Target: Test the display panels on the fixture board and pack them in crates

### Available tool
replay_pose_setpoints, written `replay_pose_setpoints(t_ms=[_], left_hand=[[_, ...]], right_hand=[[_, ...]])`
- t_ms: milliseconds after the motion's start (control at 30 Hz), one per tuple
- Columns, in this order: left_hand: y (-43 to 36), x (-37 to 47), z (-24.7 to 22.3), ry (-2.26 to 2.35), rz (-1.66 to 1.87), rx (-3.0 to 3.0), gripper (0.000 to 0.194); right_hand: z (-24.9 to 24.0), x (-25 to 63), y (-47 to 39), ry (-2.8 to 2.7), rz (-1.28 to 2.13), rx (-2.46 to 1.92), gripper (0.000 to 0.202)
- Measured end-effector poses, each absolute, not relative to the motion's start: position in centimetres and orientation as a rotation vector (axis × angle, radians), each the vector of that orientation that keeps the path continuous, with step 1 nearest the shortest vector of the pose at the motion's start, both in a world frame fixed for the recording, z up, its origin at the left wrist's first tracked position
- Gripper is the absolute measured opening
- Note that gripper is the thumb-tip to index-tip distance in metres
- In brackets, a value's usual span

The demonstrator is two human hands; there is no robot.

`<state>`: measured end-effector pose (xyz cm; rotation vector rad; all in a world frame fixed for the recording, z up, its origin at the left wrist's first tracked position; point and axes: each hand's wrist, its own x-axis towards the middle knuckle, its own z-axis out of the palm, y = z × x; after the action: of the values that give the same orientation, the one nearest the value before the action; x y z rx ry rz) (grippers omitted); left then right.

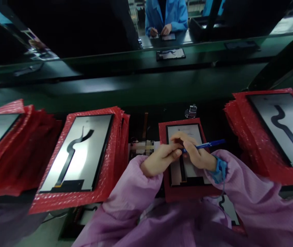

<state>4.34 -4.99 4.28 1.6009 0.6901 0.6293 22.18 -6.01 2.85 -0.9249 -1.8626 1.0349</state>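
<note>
A display panel (193, 130) with a dark flex cable lies on a red pad (163, 130) in front of me. Both hands are over its middle. My right hand (198, 156) is closed round a blue pen (212, 143), whose back end points to the right; a blue band circles that wrist. Close against it, my left hand (163, 157) has its thumb and fingers pinched together at the cable's upper part. What it pinches is hidden by the fingers.
Stacks of red bubble bags with panels stand at left (110, 188), far left (33, 147) and right (254, 147). A metal counter (192, 110) sits behind the middle panel. Across a green ledge (125, 91), a person in blue (181, 13) works; another panel (172, 54) lies there.
</note>
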Motion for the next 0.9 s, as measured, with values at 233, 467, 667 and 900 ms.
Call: replay_pose_setpoints(t_ms=[233, 467, 667, 900], left_hand=[[-0.4, -0.8, 1.6, 1.85, 1.149, 1.708, 0.024], [1.8, -1.9, -1.4, 2.442, 0.767, 1.697, 0.033], [1.4, -1.0, -0.4, 2.319, 0.875, 1.971, 0.03], [2.5, 0.3, 0.0, 2.211, 0.442, 2.14, 0.035]], right_hand=[[0.3, 24.3, -4.4, -2.131, 0.704, -1.109, 0.038], [-2.1, 24.5, -5.4, -2.306, 0.338, -1.331, 0.032], [-2.5, 24.2, -7.0, -2.345, 0.198, -1.446, 0.068], [-2.3, 23.6, -8.7, -2.39, 0.242, -1.505, 0.086]])
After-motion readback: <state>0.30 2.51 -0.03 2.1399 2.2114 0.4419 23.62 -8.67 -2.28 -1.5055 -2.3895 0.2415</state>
